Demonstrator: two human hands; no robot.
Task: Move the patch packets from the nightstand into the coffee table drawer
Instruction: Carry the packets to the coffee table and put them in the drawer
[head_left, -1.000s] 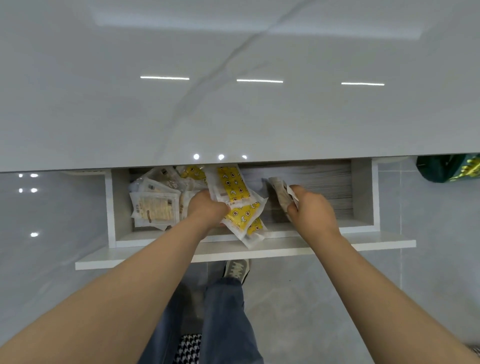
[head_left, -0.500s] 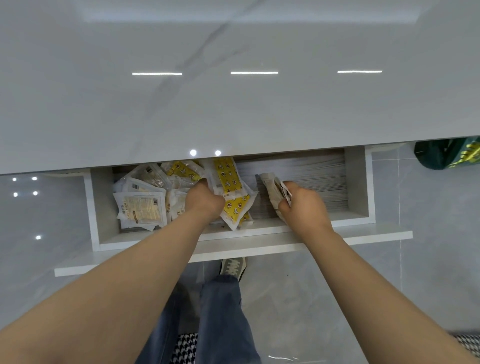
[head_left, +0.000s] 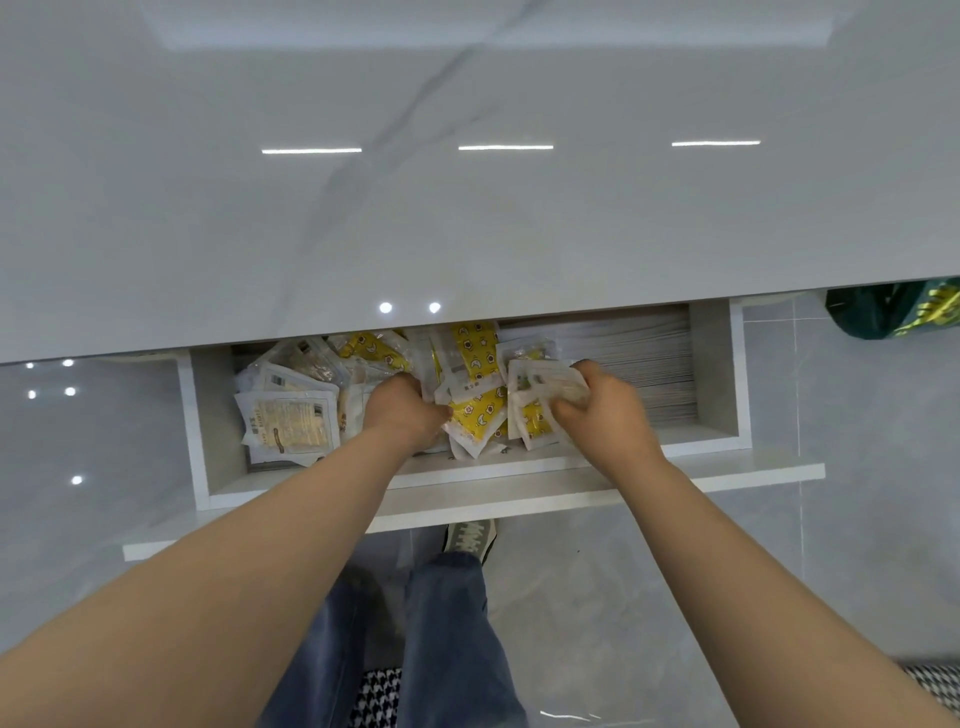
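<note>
Left hand (head_left: 402, 410) knuckles up, fingers curled down into the patch packets (head_left: 470, 364); fingertips hidden, can't tell if it actually grips one. Right hand (head_left: 608, 415) pinches a small sheaf of pale packets (head_left: 540, 387), thumb on top, just at 3 o'clock of the pile and touching it. Packets all sit inside the open drawer (head_left: 719, 374), heaped loosely from the 9 o'clock wall to the middle: yellow printed ones between the hands, a beige-label packet (head_left: 291, 421) at 9 o'clock of the left hand. Striped drawer bottom shows at 3 o'clock. Glossy grey worktop (head_left: 467, 208) overhangs the drawer at 12 o'clock. At 6 o'clock: jeans (head_left: 452, 623), one shoe (head_left: 467, 538). Green bag (head_left: 898, 314) on the floor, far 3 o'clock.
</note>
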